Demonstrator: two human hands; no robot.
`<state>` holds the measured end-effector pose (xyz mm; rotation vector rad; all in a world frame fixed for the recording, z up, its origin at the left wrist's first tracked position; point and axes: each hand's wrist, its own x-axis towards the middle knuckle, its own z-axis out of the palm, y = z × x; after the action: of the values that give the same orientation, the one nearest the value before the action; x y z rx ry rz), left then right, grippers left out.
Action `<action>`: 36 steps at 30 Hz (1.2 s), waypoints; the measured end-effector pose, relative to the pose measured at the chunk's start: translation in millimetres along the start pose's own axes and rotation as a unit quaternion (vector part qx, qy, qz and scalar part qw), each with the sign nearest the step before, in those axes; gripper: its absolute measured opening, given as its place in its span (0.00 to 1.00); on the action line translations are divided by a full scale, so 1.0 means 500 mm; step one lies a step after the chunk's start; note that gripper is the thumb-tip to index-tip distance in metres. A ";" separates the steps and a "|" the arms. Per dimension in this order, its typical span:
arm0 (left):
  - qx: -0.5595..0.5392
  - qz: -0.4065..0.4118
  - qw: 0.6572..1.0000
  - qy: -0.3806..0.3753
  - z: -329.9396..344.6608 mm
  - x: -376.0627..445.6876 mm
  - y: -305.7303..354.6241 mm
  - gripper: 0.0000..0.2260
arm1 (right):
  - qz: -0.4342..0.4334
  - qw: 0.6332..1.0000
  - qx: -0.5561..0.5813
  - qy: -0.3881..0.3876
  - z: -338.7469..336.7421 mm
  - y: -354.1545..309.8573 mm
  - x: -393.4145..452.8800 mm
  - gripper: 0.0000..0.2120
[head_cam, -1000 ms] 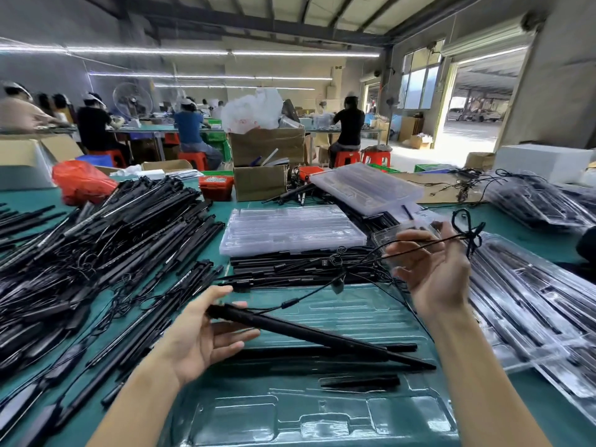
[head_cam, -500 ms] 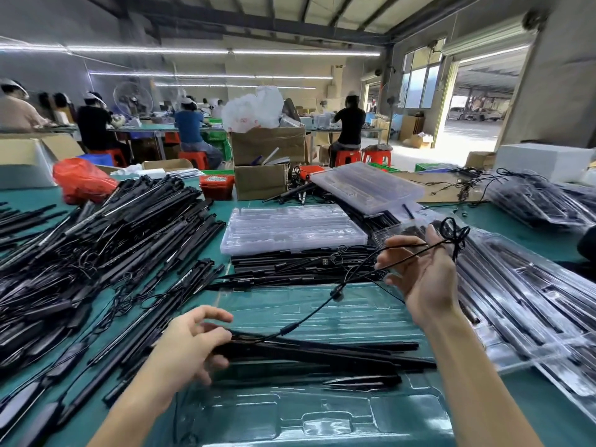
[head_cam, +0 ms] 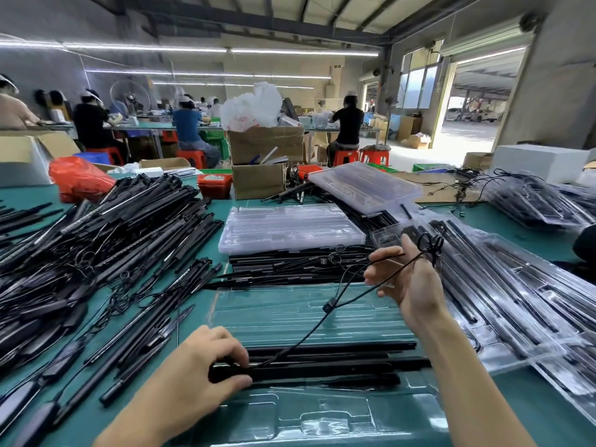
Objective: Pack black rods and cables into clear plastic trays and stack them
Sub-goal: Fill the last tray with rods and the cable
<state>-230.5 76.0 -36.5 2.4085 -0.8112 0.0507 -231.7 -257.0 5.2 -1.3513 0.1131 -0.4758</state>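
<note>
Since a second ago the left hand (head_cam: 196, 369) has come down from holding the rod (head_cam: 322, 371) in the air and now presses it into the tray (head_cam: 322, 421); the right hand (head_cam: 411, 285) has stayed raised, while the cable (head_cam: 348, 304) has drawn tighter between the two hands.

The left hand grasps the rod's near end, fingers curled over the top and thumb along the front. The rod lies across the tray, running from this hand under the right forearm, with other rods just behind and in front of it in the same tray.

The right hand is lifted, palm turned toward the person, fingers loosely bent. The cable runs across its fingers, and its bundled coil (head_cam: 429, 246) sits at the fingertips; from there the cable slopes down to the rod beside the left hand.

Left of the left hand lies a big pile of loose rods (head_cam: 96, 253) on the desk (head_cam: 29, 195). Beyond the right hand sits a stack of empty trays (head_cam: 290, 227), and to its right lie filled trays (head_cam: 516, 301).
</note>
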 end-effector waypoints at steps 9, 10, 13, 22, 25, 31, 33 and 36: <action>-0.008 0.035 0.999 -0.024 0.024 0.013 -0.012 0.10 | 0.022 1.000 0.006 0.004 -0.009 0.015 -0.005 0.28; -0.011 0.040 0.999 -0.026 0.025 0.014 -0.013 0.12 | 0.023 1.000 0.005 0.004 -0.010 0.016 -0.004 0.28; 0.006 0.043 0.998 -0.038 0.028 0.011 -0.012 0.10 | 0.024 1.000 0.009 0.002 -0.011 0.019 -0.003 0.28; 0.025 0.022 0.999 -0.041 0.045 0.014 -0.002 0.12 | 0.055 0.998 0.005 0.003 -0.019 0.048 0.005 0.28; 0.017 0.015 0.999 -0.037 0.049 0.014 -0.005 0.14 | 0.080 0.996 -0.043 0.013 -0.025 0.070 0.007 0.28; -0.019 0.023 0.999 -0.035 0.049 0.010 -0.012 0.20 | 0.100 0.991 -0.085 0.017 -0.023 0.093 0.013 0.30; -0.022 0.025 0.999 -0.039 0.048 0.010 -0.013 0.18 | 0.102 0.991 -0.087 0.021 -0.024 0.097 0.014 0.30; -0.032 0.038 0.998 -0.034 0.045 0.004 -0.006 0.10 | 0.096 0.991 -0.089 0.031 -0.024 0.104 0.014 0.30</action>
<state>-230.4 64.5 -55.9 2.3287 -0.9229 -0.0282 -215.9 -263.1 -46.0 -1.4847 0.3398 -0.3511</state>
